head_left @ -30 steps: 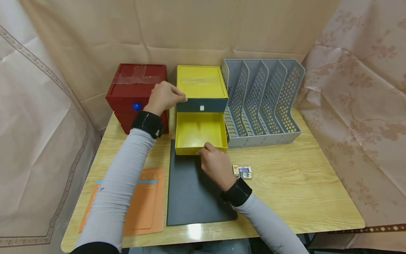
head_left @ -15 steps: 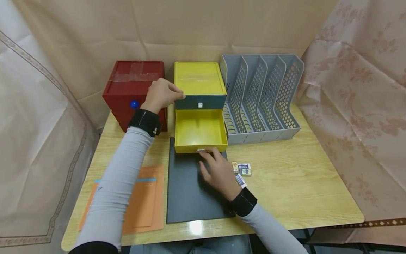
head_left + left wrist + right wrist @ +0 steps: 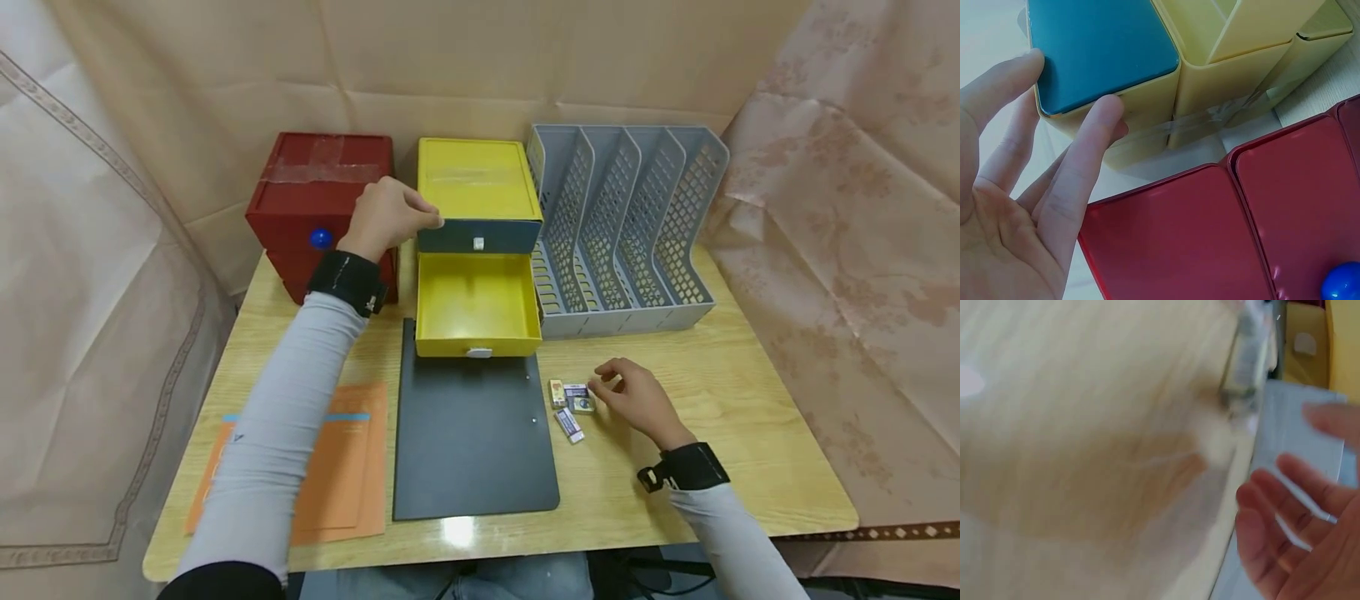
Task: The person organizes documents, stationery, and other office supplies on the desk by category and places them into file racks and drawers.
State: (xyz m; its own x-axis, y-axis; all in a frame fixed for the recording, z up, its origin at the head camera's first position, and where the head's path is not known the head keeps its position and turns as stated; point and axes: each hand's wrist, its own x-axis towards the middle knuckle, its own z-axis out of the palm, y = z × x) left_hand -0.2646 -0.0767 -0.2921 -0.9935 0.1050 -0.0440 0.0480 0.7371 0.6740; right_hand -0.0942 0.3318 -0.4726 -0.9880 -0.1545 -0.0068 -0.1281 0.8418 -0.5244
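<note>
My left hand (image 3: 390, 218) grips the upper left front corner of the yellow drawer cabinet (image 3: 477, 177), fingers on two sides of it; the corner and the dark blue-green drawer front (image 3: 1107, 53) show up close in the left wrist view. Below that front, the yellow lower drawer (image 3: 478, 300) is pulled out, with nothing in it. My right hand (image 3: 637, 404) hovers just right of several small erasers (image 3: 569, 425) in printed sleeves, its fingers loosely bent around nothing. In the right wrist view, a blurred eraser (image 3: 1246, 369) lies beyond the fingers.
A red drawer cabinet (image 3: 315, 200) with a blue knob stands left of the yellow one. On the right is a grey file rack (image 3: 630, 321). A dark flat board (image 3: 476, 450) lies in front of the drawer, and orange folders (image 3: 341, 475) lie at the left.
My right hand has let go of the lower drawer's handle and moved right to the erasers, uncovering the board and another eraser. My left hand stays on the cabinet corner.
</note>
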